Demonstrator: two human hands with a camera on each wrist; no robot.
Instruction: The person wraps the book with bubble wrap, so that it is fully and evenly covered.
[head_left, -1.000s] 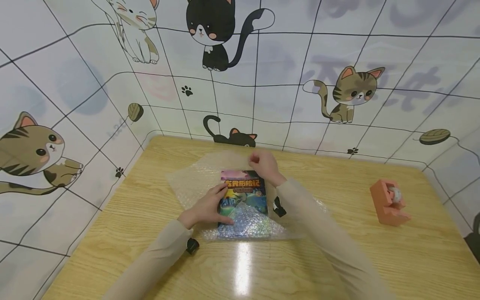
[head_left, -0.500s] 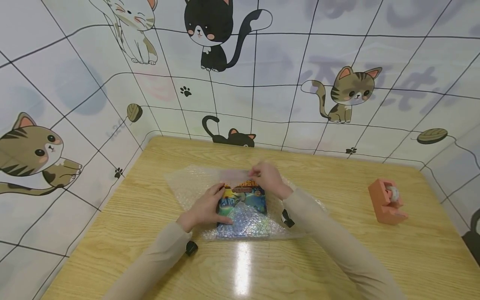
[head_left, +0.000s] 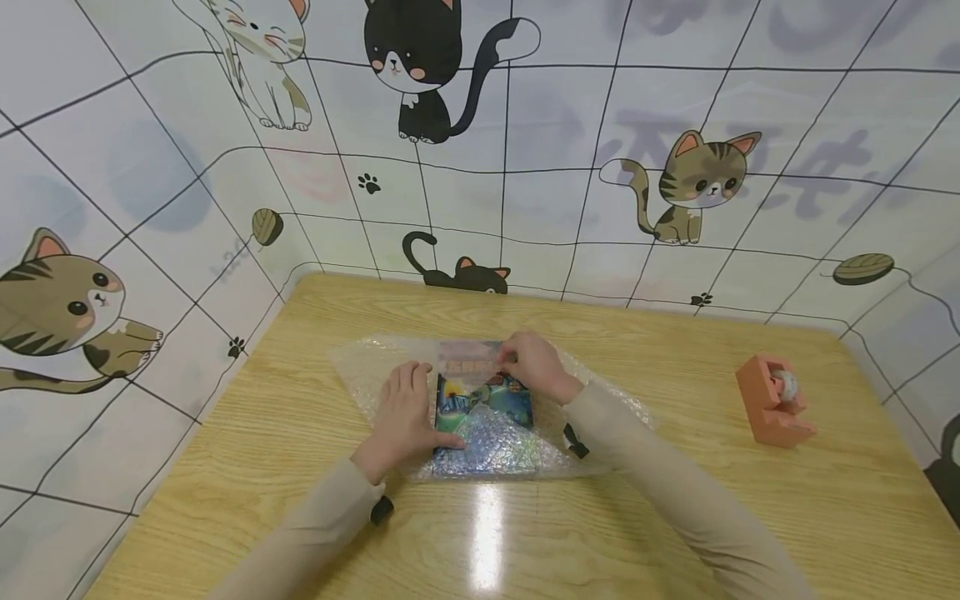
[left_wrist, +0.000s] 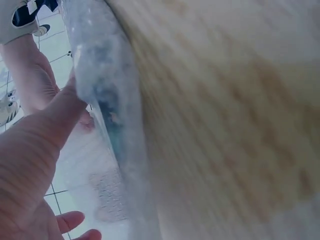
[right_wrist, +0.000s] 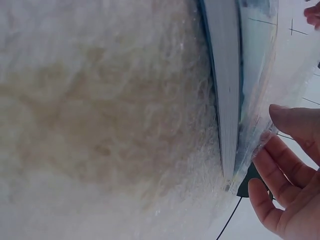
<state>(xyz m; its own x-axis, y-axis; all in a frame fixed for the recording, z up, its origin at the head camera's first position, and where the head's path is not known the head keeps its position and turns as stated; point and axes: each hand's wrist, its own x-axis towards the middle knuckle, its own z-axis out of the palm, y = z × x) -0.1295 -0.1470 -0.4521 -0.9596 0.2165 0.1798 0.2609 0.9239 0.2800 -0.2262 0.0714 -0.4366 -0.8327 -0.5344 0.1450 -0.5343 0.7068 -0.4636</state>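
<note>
A colourful book point(head_left: 453, 404) lies on a sheet of bubble wrap point(head_left: 360, 367), parts of which are folded over its near end and its top. My left hand point(head_left: 397, 425) is at the book's left side, thumb pressing on the folded wrap and the other fingers extended over the sheet. At the book's upper right, my right hand point(head_left: 536, 367) pinches the flap's edge between thumb and fingers. The right wrist view shows the book's page edges point(right_wrist: 227, 90) beside that hand. In the left wrist view, wrap point(left_wrist: 105, 50) covers much of the book's side.
An orange tape dispenser point(head_left: 776, 404) with a roll of tape stands on the wooden table point(head_left: 675, 358) at the right. Cat-patterned sheeting point(head_left: 562, 208) surrounds the table's back and left. A dark object point(head_left: 945, 467) shows at the right edge.
My right hand has drawn the far flap of bubble wrap toward me, down over the book's title. My left fingers have lifted off the cover and shifted left, the thumb staying put.
</note>
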